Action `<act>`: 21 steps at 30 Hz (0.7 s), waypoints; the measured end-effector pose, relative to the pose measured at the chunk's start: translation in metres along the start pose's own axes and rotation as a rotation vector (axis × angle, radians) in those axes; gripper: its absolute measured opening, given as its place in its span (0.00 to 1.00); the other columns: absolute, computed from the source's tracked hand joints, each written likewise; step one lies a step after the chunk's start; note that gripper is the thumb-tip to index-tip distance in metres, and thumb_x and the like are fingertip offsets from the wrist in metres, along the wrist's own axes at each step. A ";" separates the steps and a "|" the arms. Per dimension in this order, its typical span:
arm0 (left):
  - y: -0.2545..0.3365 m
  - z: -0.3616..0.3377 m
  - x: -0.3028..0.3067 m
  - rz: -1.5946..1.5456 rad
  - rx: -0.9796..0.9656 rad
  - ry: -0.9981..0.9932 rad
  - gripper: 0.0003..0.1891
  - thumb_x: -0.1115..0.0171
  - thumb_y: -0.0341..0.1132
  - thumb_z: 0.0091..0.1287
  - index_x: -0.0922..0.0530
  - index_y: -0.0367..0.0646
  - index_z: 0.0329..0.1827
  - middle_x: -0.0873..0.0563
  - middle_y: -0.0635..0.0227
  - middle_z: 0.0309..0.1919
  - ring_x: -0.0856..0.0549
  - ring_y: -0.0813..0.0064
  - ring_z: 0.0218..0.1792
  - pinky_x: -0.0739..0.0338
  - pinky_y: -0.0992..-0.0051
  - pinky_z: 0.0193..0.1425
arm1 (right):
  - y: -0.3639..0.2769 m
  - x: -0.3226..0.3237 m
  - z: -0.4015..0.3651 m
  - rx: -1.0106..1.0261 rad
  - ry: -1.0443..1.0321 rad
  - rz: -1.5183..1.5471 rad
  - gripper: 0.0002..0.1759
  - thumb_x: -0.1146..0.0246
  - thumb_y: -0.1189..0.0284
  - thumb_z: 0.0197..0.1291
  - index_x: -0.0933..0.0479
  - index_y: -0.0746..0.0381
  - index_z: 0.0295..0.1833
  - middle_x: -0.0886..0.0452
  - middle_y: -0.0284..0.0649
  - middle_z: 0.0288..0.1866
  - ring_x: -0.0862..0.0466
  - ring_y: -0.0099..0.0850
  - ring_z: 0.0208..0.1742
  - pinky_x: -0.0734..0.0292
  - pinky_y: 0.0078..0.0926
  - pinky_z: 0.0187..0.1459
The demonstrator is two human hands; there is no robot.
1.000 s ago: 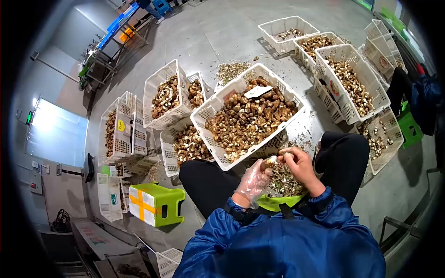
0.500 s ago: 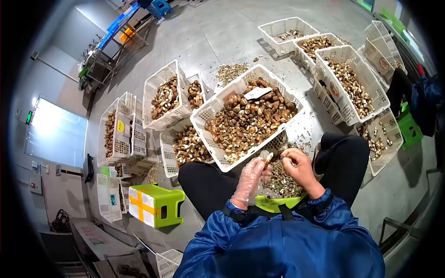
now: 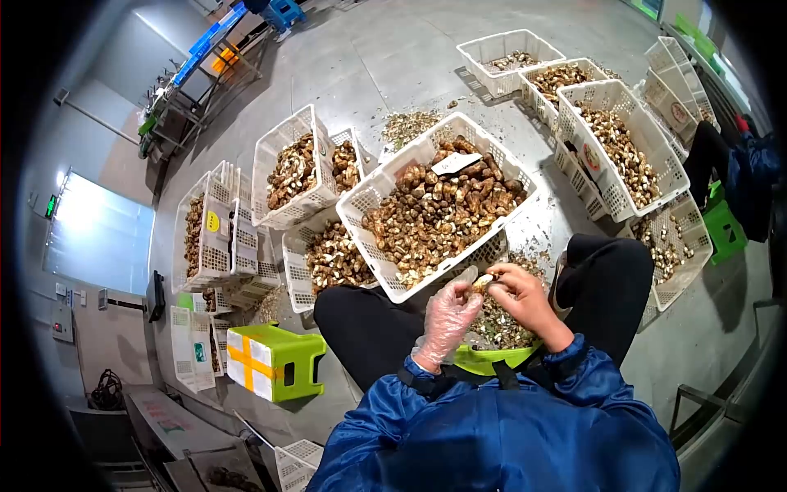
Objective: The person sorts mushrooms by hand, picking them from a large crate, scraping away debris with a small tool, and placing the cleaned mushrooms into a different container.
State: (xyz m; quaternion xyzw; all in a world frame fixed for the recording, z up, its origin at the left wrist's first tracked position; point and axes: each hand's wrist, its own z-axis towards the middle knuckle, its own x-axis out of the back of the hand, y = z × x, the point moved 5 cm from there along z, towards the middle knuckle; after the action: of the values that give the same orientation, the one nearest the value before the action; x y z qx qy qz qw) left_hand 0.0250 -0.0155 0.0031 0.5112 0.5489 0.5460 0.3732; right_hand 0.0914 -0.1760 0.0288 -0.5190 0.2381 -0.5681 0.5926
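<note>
Between my two hands is a small brown-and-white mushroom (image 3: 482,284). My left hand (image 3: 451,320), in a clear plastic glove, is closed on its left side. My right hand (image 3: 523,302) is bare, with thumb and fingers pinched at the mushroom's right side; whether a small tool is also in them, I cannot make out. Just beyond my hands, a white perforated crate (image 3: 385,277) stands tilted towards me, heaped with brown mushrooms (image 3: 443,209). A white card (image 3: 456,164) lies on the heap. Below my hands, a pile of trimmings (image 3: 502,326) lies between my legs.
More mushroom crates stand left (image 3: 283,215) and right (image 3: 668,193). A green stool (image 3: 297,361) with a taped white side is at my left. Scraps (image 3: 410,127) lie on the floor beyond the middle crate. At far right, a person's dark sleeve (image 3: 758,160) shows near another green stool (image 3: 721,225).
My right hand has moved slightly left and its fingertips now meet the mushroom. The mushroom has turned and sits slightly farther right, while my left hand has rotated a little.
</note>
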 end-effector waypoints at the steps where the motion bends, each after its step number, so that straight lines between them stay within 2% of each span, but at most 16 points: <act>1: -0.006 0.002 0.001 0.051 -0.041 -0.011 0.14 0.31 0.29 0.67 0.20 0.35 0.54 0.18 0.76 0.34 0.22 0.88 0.34 0.24 0.81 0.38 | -0.003 -0.003 -0.002 0.136 -0.004 -0.037 0.07 0.36 0.75 0.66 0.16 0.67 0.43 0.15 0.40 0.34 0.21 0.22 0.29 0.27 0.21 0.31; 4: 0.003 0.001 0.003 0.158 -0.127 0.008 0.14 0.30 0.29 0.65 0.19 0.36 0.52 0.18 0.75 0.35 0.21 0.86 0.34 0.23 0.80 0.39 | 0.011 0.001 -0.006 -0.301 0.010 0.028 0.07 0.37 0.75 0.66 0.15 0.67 0.43 0.14 0.38 0.35 0.22 0.20 0.28 0.28 0.20 0.31; 6: 0.003 0.001 0.004 0.183 -0.212 0.046 0.15 0.29 0.29 0.65 0.19 0.36 0.52 0.18 0.74 0.34 0.21 0.85 0.34 0.23 0.79 0.39 | 0.026 0.004 -0.007 -0.390 0.122 0.137 0.07 0.38 0.75 0.67 0.16 0.66 0.44 0.15 0.34 0.29 0.23 0.17 0.27 0.30 0.19 0.29; 8: -0.007 0.003 0.008 0.213 -0.162 0.063 0.15 0.30 0.29 0.65 0.20 0.36 0.53 0.17 0.73 0.36 0.18 0.85 0.36 0.21 0.79 0.41 | 0.022 0.010 -0.005 -0.458 0.101 0.147 0.07 0.37 0.75 0.68 0.16 0.66 0.44 0.16 0.33 0.28 0.24 0.17 0.26 0.30 0.19 0.29; 10: -0.016 0.004 0.017 0.240 -0.090 0.079 0.15 0.30 0.29 0.65 0.20 0.36 0.53 0.16 0.72 0.38 0.18 0.85 0.38 0.20 0.78 0.43 | 0.027 0.008 -0.007 -0.351 0.072 0.008 0.08 0.35 0.73 0.66 0.16 0.67 0.43 0.17 0.35 0.27 0.23 0.19 0.27 0.28 0.22 0.30; 11: -0.025 0.004 0.018 0.074 0.049 0.048 0.15 0.31 0.29 0.67 0.21 0.36 0.55 0.17 0.71 0.41 0.18 0.85 0.41 0.20 0.78 0.44 | 0.024 0.006 -0.006 -0.324 0.054 -0.030 0.08 0.34 0.73 0.65 0.16 0.68 0.42 0.18 0.36 0.27 0.23 0.20 0.27 0.28 0.22 0.30; 12: -0.027 0.006 0.019 -0.156 0.106 0.035 0.15 0.34 0.29 0.70 0.23 0.36 0.58 0.19 0.72 0.42 0.19 0.84 0.41 0.20 0.77 0.45 | 0.022 0.003 -0.006 -0.296 0.038 -0.068 0.08 0.34 0.73 0.65 0.17 0.68 0.42 0.18 0.38 0.26 0.22 0.21 0.27 0.27 0.23 0.31; 15: -0.034 0.011 0.042 -0.568 0.254 0.086 0.17 0.36 0.30 0.73 0.24 0.38 0.62 0.20 0.71 0.44 0.19 0.81 0.39 0.20 0.77 0.48 | 0.022 -0.004 -0.005 -0.319 -0.011 -0.042 0.07 0.33 0.73 0.63 0.17 0.68 0.40 0.19 0.40 0.27 0.22 0.24 0.26 0.27 0.25 0.30; 16: -0.023 0.014 0.057 -0.582 0.237 0.211 0.17 0.37 0.30 0.74 0.25 0.37 0.63 0.19 0.67 0.46 0.18 0.78 0.43 0.18 0.74 0.50 | 0.021 -0.003 -0.004 -0.347 -0.018 -0.026 0.08 0.33 0.73 0.63 0.17 0.68 0.40 0.19 0.40 0.27 0.22 0.25 0.26 0.27 0.25 0.30; 18: -0.023 0.034 0.102 -0.839 0.020 0.404 0.16 0.40 0.30 0.76 0.26 0.33 0.62 0.19 0.62 0.48 0.17 0.73 0.47 0.16 0.72 0.55 | 0.026 -0.005 -0.004 -0.332 -0.029 -0.041 0.08 0.34 0.73 0.64 0.18 0.68 0.39 0.20 0.39 0.26 0.22 0.23 0.26 0.28 0.25 0.30; 20: -0.058 0.049 0.150 -1.132 -0.083 0.540 0.14 0.44 0.30 0.78 0.27 0.28 0.60 0.19 0.57 0.51 0.17 0.69 0.49 0.16 0.73 0.58 | 0.027 -0.006 -0.003 -0.337 -0.041 -0.054 0.08 0.34 0.73 0.64 0.18 0.68 0.38 0.20 0.39 0.26 0.23 0.22 0.26 0.28 0.25 0.30; 21: -0.062 0.056 0.165 -0.919 -0.124 0.558 0.13 0.46 0.30 0.79 0.27 0.28 0.58 0.19 0.56 0.51 0.17 0.68 0.49 0.16 0.74 0.58 | 0.030 -0.008 -0.004 -0.372 -0.052 -0.020 0.08 0.34 0.73 0.64 0.18 0.68 0.38 0.20 0.39 0.26 0.23 0.23 0.26 0.28 0.26 0.30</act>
State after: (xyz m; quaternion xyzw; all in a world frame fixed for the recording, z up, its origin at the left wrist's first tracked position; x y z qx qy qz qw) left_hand 0.0369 0.1641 -0.0401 0.0310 0.7610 0.4727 0.4431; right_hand 0.0986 -0.1754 -0.0022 -0.6365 0.3183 -0.5064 0.4869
